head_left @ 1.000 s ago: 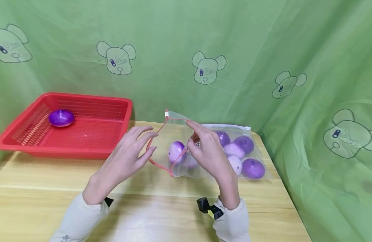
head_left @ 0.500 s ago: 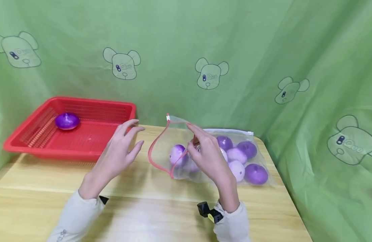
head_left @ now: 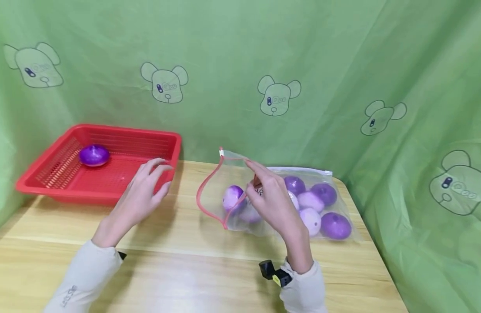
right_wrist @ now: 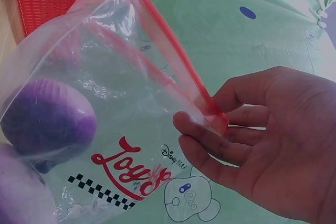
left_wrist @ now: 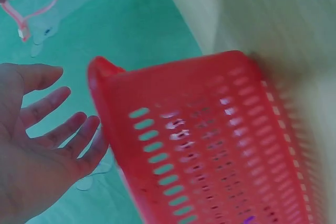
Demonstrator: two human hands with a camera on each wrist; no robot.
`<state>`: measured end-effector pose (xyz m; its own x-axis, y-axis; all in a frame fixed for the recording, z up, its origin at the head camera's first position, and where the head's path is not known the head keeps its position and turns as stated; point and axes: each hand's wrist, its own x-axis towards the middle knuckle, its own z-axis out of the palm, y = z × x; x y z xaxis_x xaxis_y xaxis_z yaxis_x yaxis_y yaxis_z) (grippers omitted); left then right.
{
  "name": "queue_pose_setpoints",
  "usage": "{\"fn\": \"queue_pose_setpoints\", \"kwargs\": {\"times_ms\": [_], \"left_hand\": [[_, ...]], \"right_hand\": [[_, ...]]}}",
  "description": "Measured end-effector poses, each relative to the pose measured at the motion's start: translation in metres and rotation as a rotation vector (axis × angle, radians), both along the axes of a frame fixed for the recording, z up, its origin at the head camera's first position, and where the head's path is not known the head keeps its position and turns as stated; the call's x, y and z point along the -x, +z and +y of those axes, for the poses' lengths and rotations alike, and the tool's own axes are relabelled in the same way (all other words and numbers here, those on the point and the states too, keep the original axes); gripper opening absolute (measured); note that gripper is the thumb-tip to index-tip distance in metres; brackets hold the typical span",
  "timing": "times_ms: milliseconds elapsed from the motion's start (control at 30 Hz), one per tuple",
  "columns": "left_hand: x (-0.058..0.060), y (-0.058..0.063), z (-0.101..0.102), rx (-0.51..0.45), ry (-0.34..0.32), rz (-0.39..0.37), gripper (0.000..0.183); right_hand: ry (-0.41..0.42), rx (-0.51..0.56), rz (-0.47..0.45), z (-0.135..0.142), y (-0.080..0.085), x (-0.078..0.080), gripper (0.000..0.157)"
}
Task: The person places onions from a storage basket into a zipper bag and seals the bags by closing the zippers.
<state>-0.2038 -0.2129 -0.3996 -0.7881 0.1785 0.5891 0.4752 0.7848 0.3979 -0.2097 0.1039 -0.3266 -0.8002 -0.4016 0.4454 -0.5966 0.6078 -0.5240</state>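
In the head view, my right hand (head_left: pixel 273 198) pinches the red zip edge of a clear zip bag (head_left: pixel 214 191), whose mouth gapes toward the left. The right wrist view shows thumb and fingertips on that red edge (right_wrist: pixel 173 51). Purple-and-white onions (right_wrist: pixel 50 119) lie inside, beside red "Toys" print. My left hand (head_left: pixel 140 195) has nothing in it, fingers loosely bent and spread. It hovers by the right end of a red slotted basket (head_left: pixel 84 198); in the left wrist view its fingertips are right at the rim (left_wrist: pixel 100 93). A single purple onion (head_left: pixel 94 155) sits in the basket.
To the right lies another clear bag with a white zip strip (head_left: pixel 299 169), holding several purple onions (head_left: pixel 336 226). A green curtain (head_left: pixel 225 52) with bear-head prints hangs behind and to the right of the wooden table (head_left: pixel 185 269).
My left hand has moved left from the bag's mouth to the basket's right end. My right hand keeps its pinch on the bag edge. The head view has shifted slightly.
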Motion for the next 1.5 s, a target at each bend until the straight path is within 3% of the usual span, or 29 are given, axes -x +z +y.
{"fn": "queue_pose_setpoints", "kwargs": {"times_ms": [200,433,633,900,1100,1333,1500], "left_hand": [[0.003,-0.015,-0.014,-0.003,0.029,-0.061,0.035],[0.007,-0.021,-0.042,-0.013,0.096,-0.115,0.031],[0.013,-0.020,-0.073,0.026,0.145,-0.117,0.031],[0.032,-0.014,-0.116,0.135,0.206,-0.153,0.033],[0.050,-0.012,-0.144,0.178,0.278,-0.284,0.037],[0.063,-0.013,-0.167,0.201,0.364,-0.559,0.063],[0.070,-0.012,-0.177,0.193,0.391,-0.670,0.074]], "right_hand": [[0.000,-0.001,0.001,0.000,-0.001,0.001,0.058],[-0.001,-0.001,0.007,0.000,-0.001,0.001,0.058],[0.005,-0.006,0.013,0.000,-0.001,0.002,0.058],[0.005,-0.008,0.001,-0.001,-0.004,0.002,0.058],[0.001,-0.017,0.001,-0.002,-0.005,0.003,0.058],[0.000,-0.023,-0.004,-0.003,-0.005,0.004,0.059],[-0.005,-0.033,-0.013,-0.004,-0.005,0.004,0.059]]}}
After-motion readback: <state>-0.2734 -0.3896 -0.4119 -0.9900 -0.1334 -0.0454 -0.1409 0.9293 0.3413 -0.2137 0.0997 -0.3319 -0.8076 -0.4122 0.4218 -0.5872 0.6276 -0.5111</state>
